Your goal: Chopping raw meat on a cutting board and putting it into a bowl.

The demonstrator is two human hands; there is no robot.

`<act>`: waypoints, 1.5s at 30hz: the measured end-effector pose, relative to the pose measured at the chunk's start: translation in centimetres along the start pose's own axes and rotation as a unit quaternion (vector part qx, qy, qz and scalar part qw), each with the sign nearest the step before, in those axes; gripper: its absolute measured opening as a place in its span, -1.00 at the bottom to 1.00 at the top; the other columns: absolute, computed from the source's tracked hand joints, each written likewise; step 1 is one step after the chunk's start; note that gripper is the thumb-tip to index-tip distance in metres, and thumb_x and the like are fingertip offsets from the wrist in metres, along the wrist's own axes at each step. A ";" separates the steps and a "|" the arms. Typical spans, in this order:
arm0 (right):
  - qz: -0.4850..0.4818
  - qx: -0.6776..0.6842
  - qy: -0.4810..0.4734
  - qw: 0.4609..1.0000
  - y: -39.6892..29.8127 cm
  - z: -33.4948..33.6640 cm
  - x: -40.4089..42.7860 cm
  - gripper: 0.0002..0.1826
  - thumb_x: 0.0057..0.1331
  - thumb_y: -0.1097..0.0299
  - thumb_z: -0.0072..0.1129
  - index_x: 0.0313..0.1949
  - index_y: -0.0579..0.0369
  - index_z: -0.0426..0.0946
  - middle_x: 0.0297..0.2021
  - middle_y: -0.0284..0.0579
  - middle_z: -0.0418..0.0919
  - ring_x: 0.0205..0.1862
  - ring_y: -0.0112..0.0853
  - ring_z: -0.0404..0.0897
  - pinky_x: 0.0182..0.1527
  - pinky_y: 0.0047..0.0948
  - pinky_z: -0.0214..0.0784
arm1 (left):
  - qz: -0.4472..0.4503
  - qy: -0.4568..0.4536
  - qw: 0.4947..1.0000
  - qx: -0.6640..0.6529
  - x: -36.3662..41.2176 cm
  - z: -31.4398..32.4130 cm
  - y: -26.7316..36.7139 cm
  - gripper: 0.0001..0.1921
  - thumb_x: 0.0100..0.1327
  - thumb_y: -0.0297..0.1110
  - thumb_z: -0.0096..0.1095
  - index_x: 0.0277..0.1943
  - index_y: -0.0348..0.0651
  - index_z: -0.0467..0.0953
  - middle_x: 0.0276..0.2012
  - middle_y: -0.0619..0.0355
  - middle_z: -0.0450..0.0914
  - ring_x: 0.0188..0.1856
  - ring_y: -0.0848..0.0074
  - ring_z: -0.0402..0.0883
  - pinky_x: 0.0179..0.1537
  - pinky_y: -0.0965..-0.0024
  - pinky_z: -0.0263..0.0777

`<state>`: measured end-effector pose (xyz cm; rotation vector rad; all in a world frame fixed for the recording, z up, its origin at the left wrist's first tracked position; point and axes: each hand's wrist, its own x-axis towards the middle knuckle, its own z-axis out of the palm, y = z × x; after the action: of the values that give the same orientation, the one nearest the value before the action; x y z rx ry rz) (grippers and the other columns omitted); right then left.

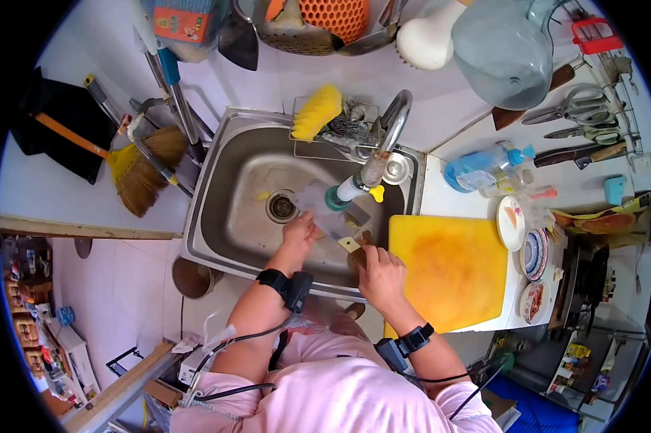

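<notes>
Over the steel sink (233, 216), my right hand (382, 270) grips the brown handle of a broad-bladed kitchen knife (325, 216). Its blurred, shiny blade points up and left beneath the faucet nozzle (349, 192). My left hand (301, 233) is at the blade's left side with bent fingers; whether they pinch the blade or only touch it is unclear. The drain (282, 207) lies just above the left hand, with a yellowish scrap (261, 195) beside it. More scraps lie partly hidden below the blade.
A yellow cutting board (447, 270) is right of the sink, with plates (511, 223) and a bowl of food (535, 302) beyond. Behind the sink, a wire rack holds a yellow sponge (317, 111) and scourer. Bottles (471, 170) stand at right; a broom (146, 168) leans left.
</notes>
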<state>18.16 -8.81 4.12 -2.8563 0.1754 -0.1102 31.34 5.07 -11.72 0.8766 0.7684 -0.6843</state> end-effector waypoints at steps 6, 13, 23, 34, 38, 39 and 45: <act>0.021 0.030 -0.013 0.999 1.2 -2.8 -2.7 -0.72 -0.03 0.45 0.15 -0.26 0.14 0.41 -0.49 -0.09 0.46 -0.44 -0.20 0.50 -0.38 -0.26 0.32 | 0.022 0.096 0.992 -0.084 2.5 -1.4 1.4 -0.85 0.15 -0.44 0.25 -0.21 -0.14 0.49 -0.30 0.23 0.57 -0.24 0.61 0.52 -0.24 0.59 0.46; -0.015 -0.079 -0.037 0.996 1.8 -4.1 -3.3 -0.73 -0.11 0.50 0.14 -0.34 0.15 0.39 -0.55 -0.11 0.44 -0.47 -0.23 0.49 -0.41 -0.30 0.29 | 0.045 0.049 0.985 -0.161 2.4 2.3 -0.4 -0.90 0.22 -0.48 0.08 -0.20 -0.16 0.44 -0.28 0.23 0.53 -0.31 0.58 0.50 -0.41 0.60 0.42; -0.008 -0.055 -0.045 0.997 2.1 -4.6 -5.6 -0.71 -0.23 0.55 0.14 -0.44 0.11 0.33 -0.54 -0.12 0.44 -0.47 -0.24 0.49 -0.42 -0.32 0.28 | -0.043 -0.055 0.989 -0.127 0.1 5.2 1.1 -0.82 0.35 -0.30 -0.22 -0.40 -0.02 0.27 -0.55 0.31 0.35 -0.62 0.64 0.27 -0.68 0.59 0.10; -0.009 -0.033 -0.033 0.999 2.3 -5.2 -6.1 -0.73 -0.22 0.58 0.09 -0.44 0.11 0.32 -0.54 -0.10 0.43 -0.46 -0.21 0.48 -0.41 -0.30 0.26 | 0.070 -0.136 0.979 -0.135 1.3 4.4 0.5 -0.95 0.18 -0.53 -0.02 -0.37 -0.16 0.38 -0.55 0.26 0.42 -0.62 0.59 0.35 -0.66 0.57 0.18; -0.008 -0.032 -0.037 0.999 2.5 -5.2 -6.3 -0.74 -0.22 0.59 0.08 -0.45 0.11 0.31 -0.54 -0.10 0.43 -0.45 -0.21 0.48 -0.41 -0.30 0.26 | 0.052 -0.140 0.982 -0.113 1.8 3.9 -0.1 -0.85 0.26 -0.42 -0.06 -0.45 -0.18 0.32 -0.57 0.21 0.36 -0.65 0.60 0.27 -0.69 0.61 0.14; -0.007 -0.032 -0.038 0.999 2.6 -5.2 -6.3 -0.74 -0.22 0.59 0.08 -0.45 0.11 0.31 -0.54 -0.10 0.43 -0.45 -0.21 0.48 -0.41 -0.30 0.26 | -0.040 -0.077 0.972 -0.219 0.5 4.8 0.2 -0.80 0.30 -0.36 -0.06 -0.46 -0.17 0.29 -0.57 0.19 0.34 -0.65 0.61 0.23 -0.70 0.63 0.12; -0.010 -0.035 -0.032 0.999 2.9 -4.6 -6.2 -0.73 -0.23 0.58 0.09 -0.45 0.11 0.31 -0.55 -0.11 0.42 -0.46 -0.22 0.48 -0.42 -0.30 0.26 | -0.027 0.011 0.995 -0.099 -2.7 5.3 0.9 -0.59 0.30 0.11 -0.24 -0.48 -0.01 0.27 -0.67 0.29 0.22 -0.70 0.64 0.05 -0.65 0.56 -0.06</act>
<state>11.26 -12.02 7.34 -2.9274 0.1407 -0.0156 32.12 1.53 -6.93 0.6863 0.8673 -0.6339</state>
